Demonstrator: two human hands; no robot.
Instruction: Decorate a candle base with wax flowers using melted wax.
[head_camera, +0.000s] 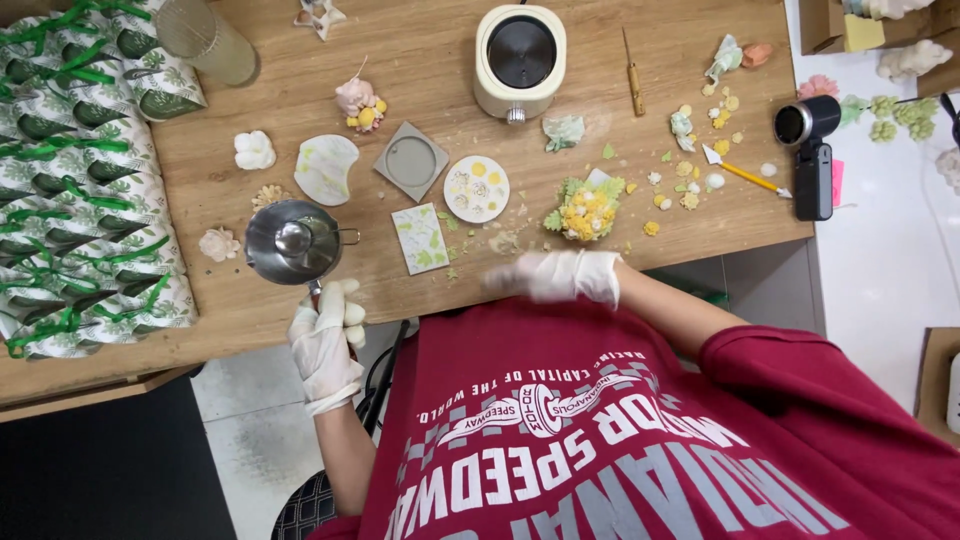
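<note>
bare wood near edge, moulds beyond

one metal pot, one melter, two gloved hands, one round mould

Wrapped packages, white with green leaf print and green ribbons, lie stacked at the table's left edge. Cardboard boxes stand far right.

A small craft workshop is shown. A wooden table is covered with flower-shaped moulds, little wax-like flowers and coloured crumbs. A small round heating pot is set at the back. Many wrapped bundles with green ribbons are stacked at one side.
</note>
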